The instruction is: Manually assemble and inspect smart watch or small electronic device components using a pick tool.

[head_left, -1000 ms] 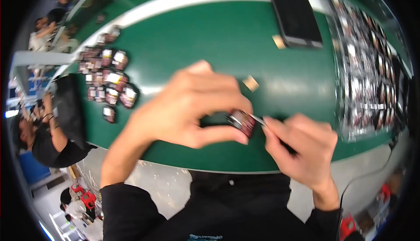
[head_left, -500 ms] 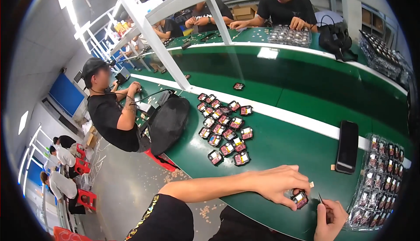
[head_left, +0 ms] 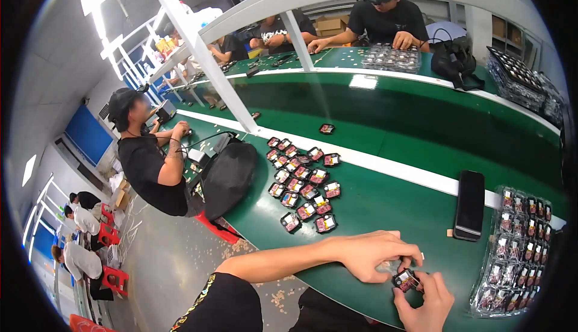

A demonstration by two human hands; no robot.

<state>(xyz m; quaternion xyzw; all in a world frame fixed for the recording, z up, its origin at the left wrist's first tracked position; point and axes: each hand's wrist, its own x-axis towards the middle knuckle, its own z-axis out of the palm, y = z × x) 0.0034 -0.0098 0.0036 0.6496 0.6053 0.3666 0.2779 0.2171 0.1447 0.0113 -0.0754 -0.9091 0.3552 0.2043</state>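
A small black-framed module [head_left: 404, 280] with a reddish face lies low on the green bench, between my hands. My left hand [head_left: 373, 256] reaches in from the left, its curled fingers and thumb at the module's far and left edges. A tiny pale piece [head_left: 422, 256] shows by its index fingertip. Close against the module's right side, my right hand [head_left: 428, 300] is pinched around slim pointed metal tweezers [head_left: 413, 279], whose tips lie over the module. The right fingers hide most of the tweezers.
Several similar modules [head_left: 307, 193] lie grouped left of centre. A black phone [head_left: 469, 204] and a clear tray [head_left: 498, 250] of modules are on the right. A black bag [head_left: 229, 175] sits beside a seated co-worker [head_left: 150, 163]. Another person [head_left: 388, 21] works across the bench.
My right hand has moved left and up to the module, bringing the tweezers over it. My left hand stays around the module, fingers slightly shifted. The view has turned slightly.
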